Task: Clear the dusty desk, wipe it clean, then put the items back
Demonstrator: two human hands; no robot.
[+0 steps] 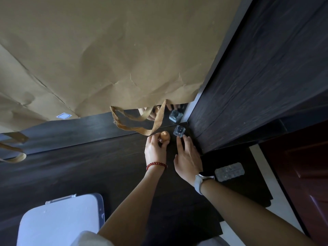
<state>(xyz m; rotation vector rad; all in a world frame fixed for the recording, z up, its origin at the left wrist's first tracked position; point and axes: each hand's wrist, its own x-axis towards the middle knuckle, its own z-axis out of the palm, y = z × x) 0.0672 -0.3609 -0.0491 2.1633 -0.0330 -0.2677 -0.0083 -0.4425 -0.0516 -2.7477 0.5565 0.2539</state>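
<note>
A dark wood desk (79,171) runs along a mirror at the back. My left hand (155,150), with a red bead bracelet on its wrist, is closed around a small gold-capped bottle (165,136) that stands near the desk's back right corner. A square clear glass bottle with a dark round cap (179,131) stands in the corner itself. My right hand (187,157), watch on the wrist, lies flat beside it with fingers spread; the index fingertip touches the glass bottle's near side.
A brown paper bag (106,50) with woven handles (142,125) hangs over the mirror. A dark cabinet wall (257,77) closes the right side. A blister pack (229,171) lies on a lower dark shelf at right. A white plastic box lid (60,219) sits at bottom left.
</note>
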